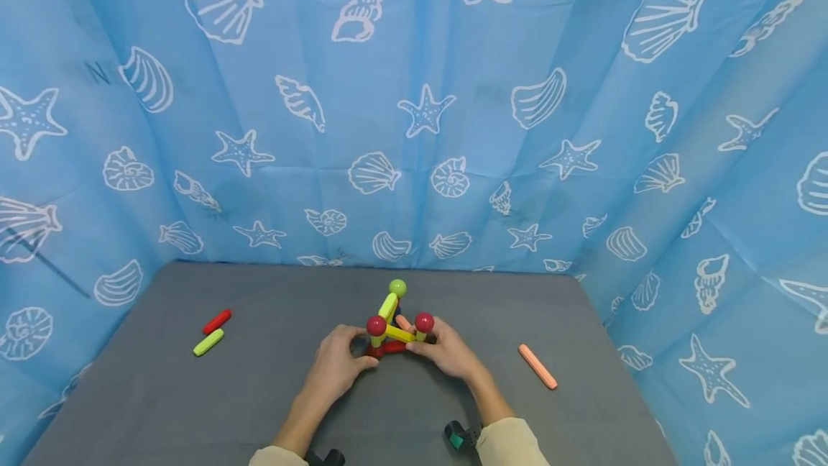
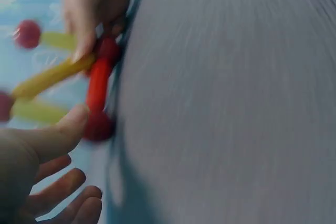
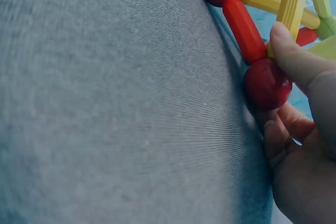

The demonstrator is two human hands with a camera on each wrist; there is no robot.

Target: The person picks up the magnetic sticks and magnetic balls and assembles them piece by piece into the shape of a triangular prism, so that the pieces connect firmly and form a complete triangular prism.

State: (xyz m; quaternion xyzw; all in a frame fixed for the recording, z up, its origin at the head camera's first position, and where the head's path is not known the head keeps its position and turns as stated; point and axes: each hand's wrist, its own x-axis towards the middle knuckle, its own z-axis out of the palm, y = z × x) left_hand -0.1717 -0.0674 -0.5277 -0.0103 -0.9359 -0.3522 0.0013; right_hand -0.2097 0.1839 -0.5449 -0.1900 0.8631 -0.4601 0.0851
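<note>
Between the two hands stands a toy frame of coloured sticks and balls (image 1: 399,334), with yellow, green and red sticks. Red balls top its two near corners and a green ball (image 1: 397,288) its far one. My right hand (image 1: 453,354) grips the near right corner: in the right wrist view the thumb lies against a yellow stick and the fingers curl behind the lower red ball (image 3: 268,84). At the near left corner, my left hand (image 1: 333,365) has its thumb right at the lower red ball (image 2: 98,126), other fingers spread loosely apart from it.
On the grey table (image 1: 259,394), a red stick (image 1: 216,321) and a light green stick (image 1: 209,343) lie to the left. An orange stick (image 1: 537,367) lies to the right. A blue shell-print curtain (image 1: 388,221) hangs behind the table and along its sides.
</note>
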